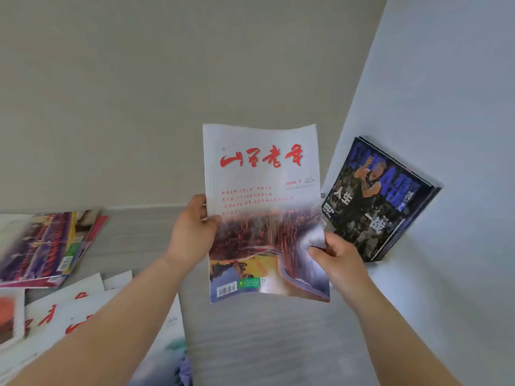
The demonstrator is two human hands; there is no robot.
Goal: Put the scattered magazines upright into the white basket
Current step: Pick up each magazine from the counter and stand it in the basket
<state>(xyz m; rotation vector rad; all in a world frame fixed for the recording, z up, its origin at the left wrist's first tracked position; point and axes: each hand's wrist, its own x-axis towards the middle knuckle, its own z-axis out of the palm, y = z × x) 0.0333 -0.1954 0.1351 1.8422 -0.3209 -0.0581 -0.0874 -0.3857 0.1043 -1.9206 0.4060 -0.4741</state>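
While your left hand (192,232) and right hand (338,259) grip the white-covered magazine (262,213), keep it vertical and slide it beside the upright basketball magazines (376,201).

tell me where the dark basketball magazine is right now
In the head view the dark basketball magazine fronts a leaning stack at right, against the white surface, just behind the right hand and the held magazine.

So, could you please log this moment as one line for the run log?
left hand: holds white magazine left edge | right hand: grips its lower right corner | dark magazines: leaning at right | others: scattered left
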